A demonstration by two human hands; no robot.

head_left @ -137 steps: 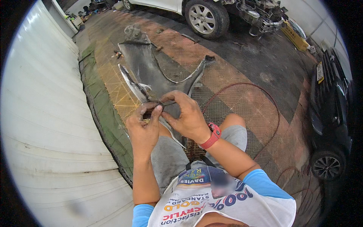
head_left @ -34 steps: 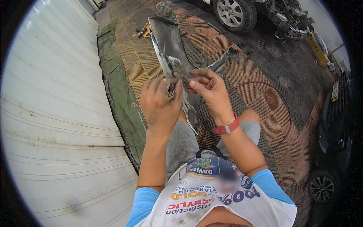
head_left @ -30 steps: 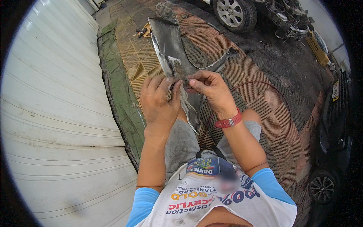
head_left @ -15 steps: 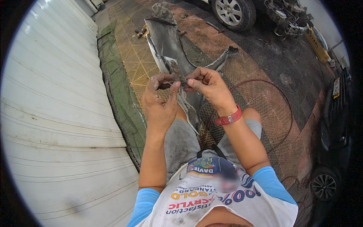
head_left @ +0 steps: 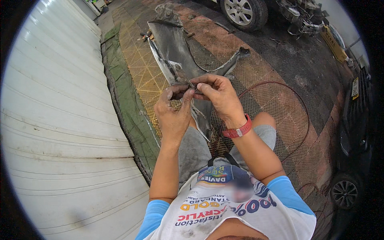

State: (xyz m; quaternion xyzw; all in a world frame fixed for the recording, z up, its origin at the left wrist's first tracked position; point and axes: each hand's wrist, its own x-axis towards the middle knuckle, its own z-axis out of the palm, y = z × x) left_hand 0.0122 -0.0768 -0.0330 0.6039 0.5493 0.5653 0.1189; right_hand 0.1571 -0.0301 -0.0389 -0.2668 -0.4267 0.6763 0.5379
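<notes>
Over floor (head_left: 280, 106), pinching dark piece (head_left: 193, 85) tightly with left hand (head_left: 173, 116) and right hand (head_left: 225, 102), closer together than a second ago; near panel (head_left: 170, 44), lengthwise eleven-to-five o'clock, tip at five.

A loose fender (head_left: 170, 42) and stripped car front (head_left: 301, 21) show a repair workshop.

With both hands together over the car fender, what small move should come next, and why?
Probably let the left hand steady the small dark piece while the right hand makes a slight fingertip adjustment. Both hands' fingertips meet at it above the car fender, so a fine move seems fitting; its exact shape is too small to tell.
</notes>
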